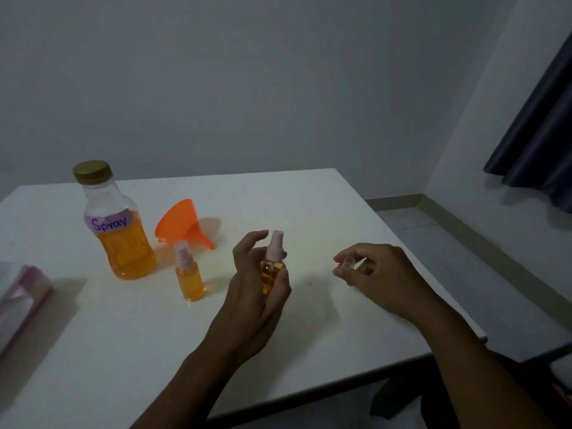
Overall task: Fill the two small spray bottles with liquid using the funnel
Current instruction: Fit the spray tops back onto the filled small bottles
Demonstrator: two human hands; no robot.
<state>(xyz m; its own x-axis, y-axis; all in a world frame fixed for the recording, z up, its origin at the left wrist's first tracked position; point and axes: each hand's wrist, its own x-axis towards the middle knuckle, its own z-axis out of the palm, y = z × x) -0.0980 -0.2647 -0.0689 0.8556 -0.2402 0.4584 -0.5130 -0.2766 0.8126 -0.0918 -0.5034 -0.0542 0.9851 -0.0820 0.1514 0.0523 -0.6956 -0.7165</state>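
Head view: filled spray bottle (273, 264) is being gripped by left hand (257, 291); clear cap (349, 262) is being pinched by right hand (382, 275) above desk (309, 342).

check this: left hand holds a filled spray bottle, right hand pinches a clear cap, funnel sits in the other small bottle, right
Not the funnel: the head view shows it lying on its side on the table behind the other small bottle. The left hand does hold a filled spray bottle; the right hand pinches a clear cap.
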